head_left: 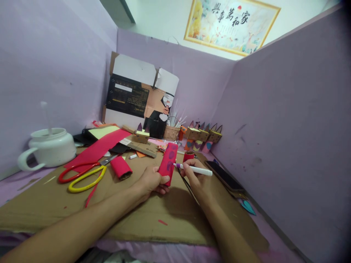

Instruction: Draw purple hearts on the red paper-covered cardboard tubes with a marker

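My left hand [154, 179] is closed around the lower end of a red paper-covered piece [166, 165], long and narrow, held up above the cardboard sheet. Purple spots run down its face. In my right hand [196, 174] is a white marker pen [201, 170], its purple tip at the lowest spot. A short red paper-covered tube [121, 168] lies left of my left hand, its open end showing brown cardboard. Another short red tube [189, 156] stands just behind my right hand. Scissors [85, 178] with red and yellow handles rest at the left.
A white mug [52, 148] stands far left, a phone [224, 175] lies at the right by the wall. Behind are red paper [105, 146], a flattened box [131, 93], a basket of sticks [172, 133] and several cardboard figures with pointed ears [203, 135].
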A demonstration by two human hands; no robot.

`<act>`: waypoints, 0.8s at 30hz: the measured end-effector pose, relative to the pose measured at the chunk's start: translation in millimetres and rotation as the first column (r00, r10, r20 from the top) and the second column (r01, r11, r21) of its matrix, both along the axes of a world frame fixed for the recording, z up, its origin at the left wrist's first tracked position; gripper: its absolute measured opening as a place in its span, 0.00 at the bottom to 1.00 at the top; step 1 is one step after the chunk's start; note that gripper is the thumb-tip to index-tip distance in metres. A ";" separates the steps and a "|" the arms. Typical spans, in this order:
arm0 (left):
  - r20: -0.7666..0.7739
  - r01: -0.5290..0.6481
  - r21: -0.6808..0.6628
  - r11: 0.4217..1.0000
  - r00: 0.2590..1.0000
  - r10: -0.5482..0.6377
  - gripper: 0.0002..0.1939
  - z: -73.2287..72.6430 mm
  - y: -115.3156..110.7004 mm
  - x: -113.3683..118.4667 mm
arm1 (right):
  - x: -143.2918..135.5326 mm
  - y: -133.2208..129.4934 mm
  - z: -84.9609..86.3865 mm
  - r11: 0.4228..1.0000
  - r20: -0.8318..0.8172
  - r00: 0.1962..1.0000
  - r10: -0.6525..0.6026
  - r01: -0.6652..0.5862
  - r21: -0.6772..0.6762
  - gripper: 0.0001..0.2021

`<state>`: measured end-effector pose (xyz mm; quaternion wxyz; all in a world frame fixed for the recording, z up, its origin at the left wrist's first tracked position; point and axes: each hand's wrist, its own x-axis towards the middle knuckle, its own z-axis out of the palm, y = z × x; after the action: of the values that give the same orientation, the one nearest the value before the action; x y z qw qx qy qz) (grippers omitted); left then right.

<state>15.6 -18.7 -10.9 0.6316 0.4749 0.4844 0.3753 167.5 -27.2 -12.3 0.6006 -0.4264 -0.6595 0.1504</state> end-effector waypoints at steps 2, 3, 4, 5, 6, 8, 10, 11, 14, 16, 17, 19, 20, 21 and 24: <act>0.004 -0.001 -0.001 1.000 1.000 0.001 0.04 0.0 -0.4 0.0 | -0.3 -0.2 0.4 1.000 -0.005 1.000 -0.004 0.004 0.005 0.09; 0.007 -0.002 -0.001 1.000 1.000 0.002 0.05 -0.2 -0.5 0.0 | -0.6 -0.4 0.8 1.000 0.002 1.000 -0.006 0.006 0.002 0.09; 0.010 -0.002 -0.001 1.000 1.000 0.002 0.05 -0.4 -0.5 0.1 | -1.0 -0.5 1.2 1.000 0.012 1.000 -0.009 0.009 -0.003 0.09; 0.012 -0.002 -0.001 1.000 1.000 0.002 0.05 -0.6 -0.4 0.2 | -1.3 -0.7 1.6 1.000 0.023 1.000 -0.011 0.012 -0.008 0.09; 0.014 -0.002 -0.001 1.000 1.000 0.002 0.05 -0.9 -0.2 0.3 | -1.5 -0.7 1.9 1.000 0.030 0.999 -0.014 0.014 -0.012 0.09; 0.013 -0.002 -0.001 1.000 1.000 0.002 0.05 -1.5 0.4 0.6 | -1.8 -0.5 2.2 1.000 0.027 1.000 -0.016 0.016 -0.016 0.09; 0.014 -0.004 -0.001 1.000 1.000 0.004 0.05 -1.8 0.8 0.6 | -1.7 -0.2 2.1 1.000 0.011 1.000 -0.008 0.008 -0.016 0.09; 0.016 -0.007 -0.001 1.000 1.000 0.007 0.05 -1.8 0.8 0.5 | -1.5 -0.1 2.0 1.000 0.006 1.000 -0.006 0.006 -0.014 0.09; 0.018 -0.009 -0.003 1.000 1.000 0.009 0.06 -1.2 0.4 0.0 | -1.1 -0.2 1.5 1.000 -0.003 1.000 -0.021 0.021 -0.002 0.09; 0.013 -0.006 -0.006 1.000 1.000 0.006 0.06 -0.5 0.2 -0.2 | -1.0 -0.4 1.3 0.999 -0.002 0.999 -0.037 0.037 0.003 0.09; 0.011 -0.004 -0.006 1.000 1.000 0.004 0.05 -0.3 0.2 -0.2 | -1.1 -0.6 1.3 0.999 0.001 0.999 -0.042 0.042 0.001 0.10; 0.009 -0.007 -0.006 1.000 1.000 0.007 0.05 -0.1 0.4 -0.1 | -1.3 -0.9 1.6 0.999 0.011 0.999 -0.041 0.041 -0.006 0.10; 0.008 -0.009 -0.007 1.000 1.000 0.009 0.06 -0.2 0.6 0.1 | -1.3 -1.1 1.7 0.999 0.016 0.999 -0.038 0.038 -0.011 0.10; 0.008 -0.010 -0.006 1.000 1.000 0.010 0.06 -0.4 0.7 0.2 | -1.3 -1.1 1.9 0.999 0.020 0.999 -0.034 0.034 -0.016 0.10; 0.014 -0.008 -0.003 1.000 1.000 0.008 0.07 -1.3 0.6 0.3 | -0.9 -1.1 2.1 0.999 0.025 0.999 -0.038 0.038 -0.010 0.10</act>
<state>15.9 -18.0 -12.1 0.6342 0.4694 0.4823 0.3805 166.5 -28.3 -10.2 0.5929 -0.4438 -0.6578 0.1370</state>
